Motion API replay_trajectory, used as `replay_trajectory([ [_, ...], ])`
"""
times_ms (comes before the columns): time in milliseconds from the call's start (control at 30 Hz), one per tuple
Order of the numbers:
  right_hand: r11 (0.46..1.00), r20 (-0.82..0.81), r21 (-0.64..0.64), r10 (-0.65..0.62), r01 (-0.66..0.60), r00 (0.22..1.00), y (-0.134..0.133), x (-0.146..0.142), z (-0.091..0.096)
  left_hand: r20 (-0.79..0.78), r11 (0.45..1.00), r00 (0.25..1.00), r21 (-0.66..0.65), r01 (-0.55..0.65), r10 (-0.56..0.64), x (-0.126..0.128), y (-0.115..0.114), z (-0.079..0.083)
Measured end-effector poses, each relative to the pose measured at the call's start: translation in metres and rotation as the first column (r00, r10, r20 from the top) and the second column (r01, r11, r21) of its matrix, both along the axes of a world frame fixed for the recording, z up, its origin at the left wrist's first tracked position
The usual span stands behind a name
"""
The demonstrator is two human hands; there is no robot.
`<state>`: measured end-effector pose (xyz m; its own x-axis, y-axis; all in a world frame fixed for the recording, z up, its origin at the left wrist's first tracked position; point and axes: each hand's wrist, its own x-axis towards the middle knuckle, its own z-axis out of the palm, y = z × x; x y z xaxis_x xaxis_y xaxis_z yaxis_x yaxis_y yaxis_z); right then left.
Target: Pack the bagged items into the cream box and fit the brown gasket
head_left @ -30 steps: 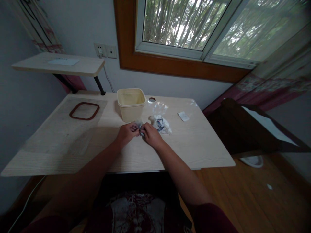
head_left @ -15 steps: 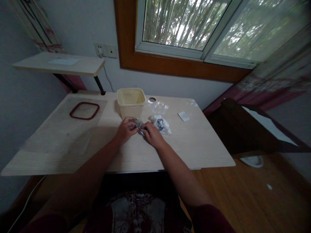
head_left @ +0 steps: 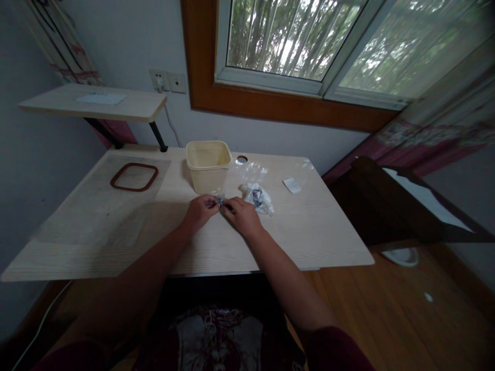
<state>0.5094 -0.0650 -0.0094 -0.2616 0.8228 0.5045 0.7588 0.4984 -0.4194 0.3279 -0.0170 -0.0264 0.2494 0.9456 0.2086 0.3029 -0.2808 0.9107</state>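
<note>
My left hand point(head_left: 200, 210) and my right hand point(head_left: 242, 215) meet at the middle of the light wooden desk point(head_left: 116, 226). Both pinch a small crinkled clear wrapper point(head_left: 221, 200) between their fingertips, just above the desk top. Its contents are too small to make out. Right behind the hands stands an open cream plastic tub point(head_left: 209, 166). A crumpled clear bag with dark bits inside point(head_left: 258, 198) lies just right of my right hand.
A brown rounded-square seal ring point(head_left: 134, 176) lies on a clear lid at the desk's back left. A small white packet point(head_left: 292, 185) lies at the back right. A raised shelf point(head_left: 93, 101) stands at the left; a dark chair point(head_left: 390, 201) stands to the right.
Both hands stayed together on the small wrapper, shifting slightly as the fingers worked it. Nothing else on the desk moved.
</note>
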Motion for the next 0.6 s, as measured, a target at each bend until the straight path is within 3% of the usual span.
replay_trajectory([
  [300, 0.991, 0.220, 0.008, -0.132, 0.133, 0.967, 0.001, -0.011, -0.003, -0.021, 0.999, 0.998, -0.007, -0.052, 0.052, 0.006, -0.005, 0.001],
  [600, 0.999, 0.104, 0.022, -0.032, 0.030, 0.994, 0.000, -0.004, 0.001, -0.044, 0.995, 0.998, 0.099, -0.033, 0.038, 0.006, -0.009, 0.011],
])
